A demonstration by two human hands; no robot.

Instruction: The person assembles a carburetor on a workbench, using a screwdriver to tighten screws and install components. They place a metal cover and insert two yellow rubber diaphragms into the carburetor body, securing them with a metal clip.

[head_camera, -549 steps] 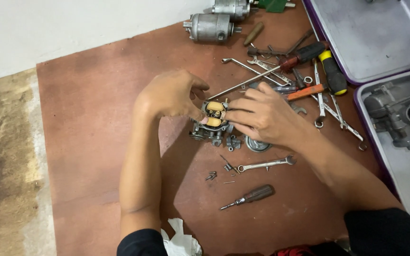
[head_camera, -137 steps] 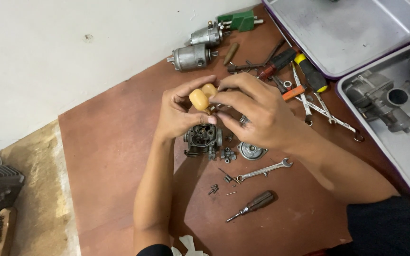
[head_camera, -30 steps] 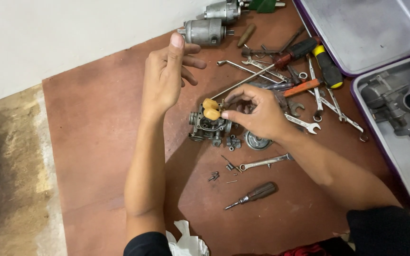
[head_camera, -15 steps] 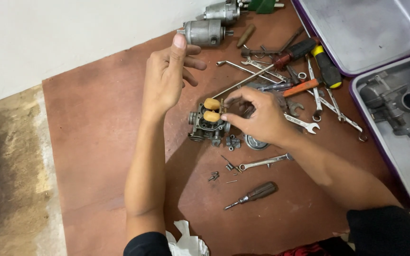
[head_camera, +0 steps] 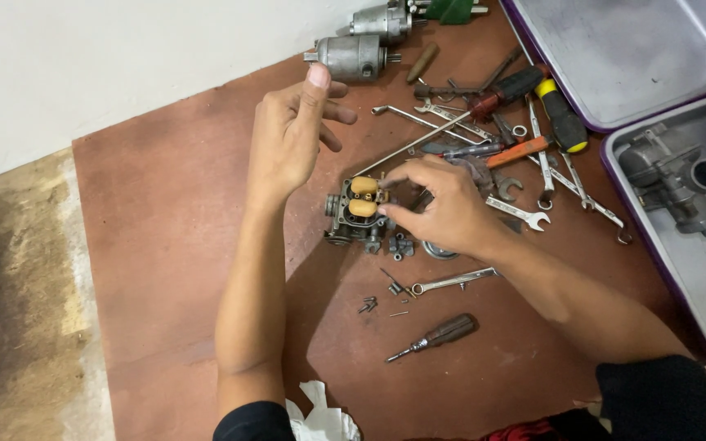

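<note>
Carburettor body (head_camera: pixel 351 219): one, mid-board, two tan floats on top.
Right hand (head_camera: pixel 443 208): at its 3 o'clock, fingertips pinched on the floats' side.
Left hand (head_camera: pixel 288 143): raised at 11 o'clock, fingers loosely spread, holding nothing visible.
Screwdriver (head_camera: pixel 435 336): one, 5 o'clock.
Brown board (head_camera: pixel 165 245): bare toward 9 o'clock.

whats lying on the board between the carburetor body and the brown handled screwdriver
In the head view, between the carburetor body and the brown-handled screwdriver lie a few small loose screws and the ring end of a small spanner; otherwise bare brown board.
</note>
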